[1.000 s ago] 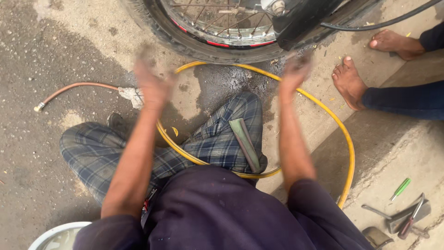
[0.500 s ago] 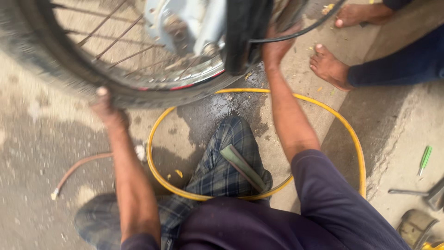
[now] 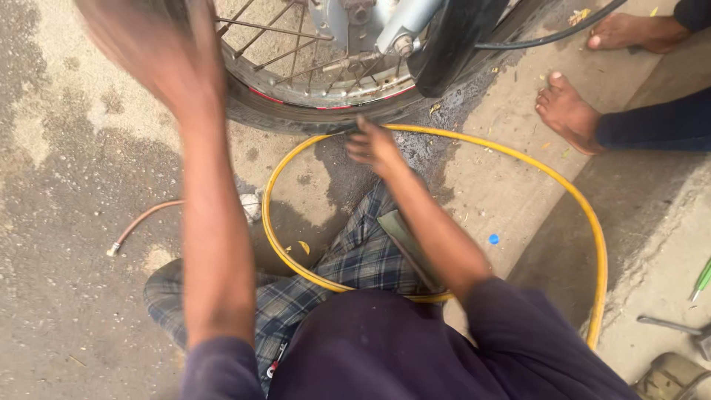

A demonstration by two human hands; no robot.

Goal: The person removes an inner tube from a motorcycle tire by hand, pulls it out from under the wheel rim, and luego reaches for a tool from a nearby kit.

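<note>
Tyre (image 3: 296,111): black rubber on a spoked motorcycle wheel, 12 o'clock in frame, standing upright with its lowest arc on wet concrete.
Rim: red stripe along the edge, spokes (image 3: 281,52) and silver hub parts above it.
Right hand (image 3: 374,144): at centre, just below the tyre's lowest point, fingers curled and bunched at the tread or the ground under it. Contact looks likely; cannot tell if it pinches anything.
Left hand (image 3: 148,52): at 11 o'clock, raised beside the tyre's outer curve, heavily blurred. Spread or closed: cannot tell.
Yellow hose (image 3: 563,189): big loop on the ground from 9 to 4 o'clock, passing right under the right hand and over the checked trouser leg (image 3: 355,259).
Thin brown hose (image 3: 144,218): at 9 o'clock, metal end fitting, well apart from the wheel.
Bare feet (image 3: 566,111): another person's, at 2 o'clock, near the wheel.
Tools (image 3: 670,322): metal pieces and a green-handled item at 4 o'clock on the raised slab.
Risk 1: fingers sit between tyre and ground; if the wheel rolls or drops, they get pinched.
Risk 2: wet patch under the tyre; a grip on the rubber could slip.
Risk 3: hose loop lies around the leg and could snag on standing up.
</note>
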